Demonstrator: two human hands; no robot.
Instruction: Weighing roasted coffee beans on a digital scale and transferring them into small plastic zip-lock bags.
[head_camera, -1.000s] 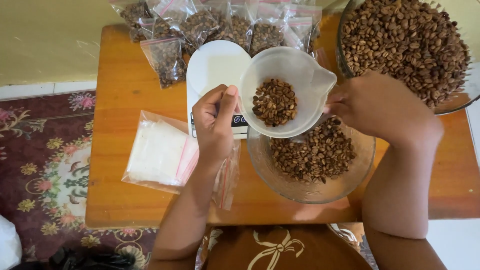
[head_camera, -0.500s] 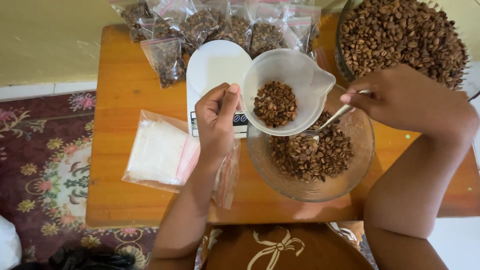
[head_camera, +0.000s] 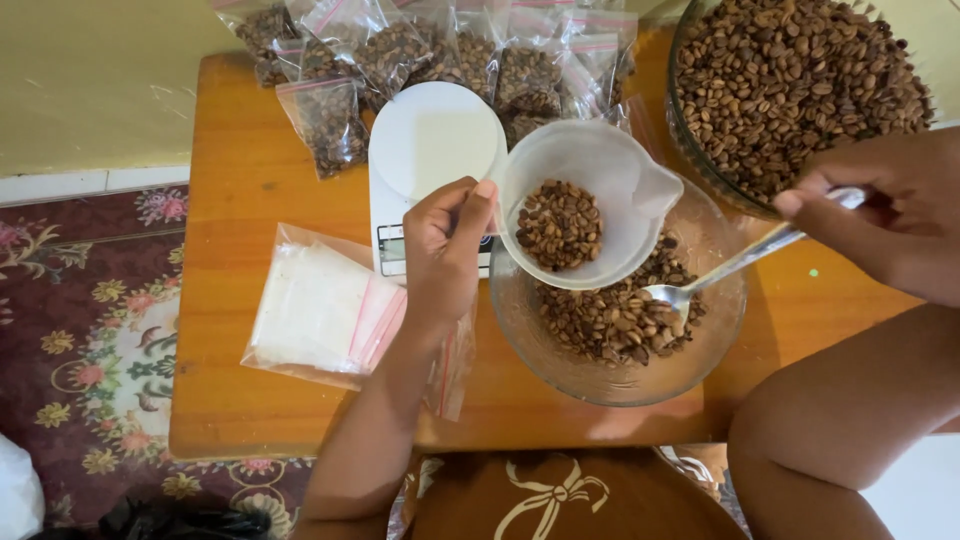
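Our left hand (head_camera: 445, 250) grips the white measuring cup (head_camera: 585, 205) of coffee beans, over the glass bowl (head_camera: 618, 385) at its eleven o'clock rim. Our right hand (head_camera: 885, 215) holds a spoon (head_camera: 720, 270), dipping into the bowl's beans at three o'clock.

there is one view only, from a camera worn on the person's head, looking almost straight down from above the near edge of a small wooden table (head_camera: 250, 180). it sits close, so the table fills most of the frame and its right end is cut off. the person's lap lies at the near edge, bags of beans (head_camera: 420, 50) at the far edge. a patterned rug (head_camera: 80, 350) shows at the left. both forearms enter from the near side, the left hand (head_camera: 445, 250) mid-frame, the right hand (head_camera: 880, 215) at the right edge.
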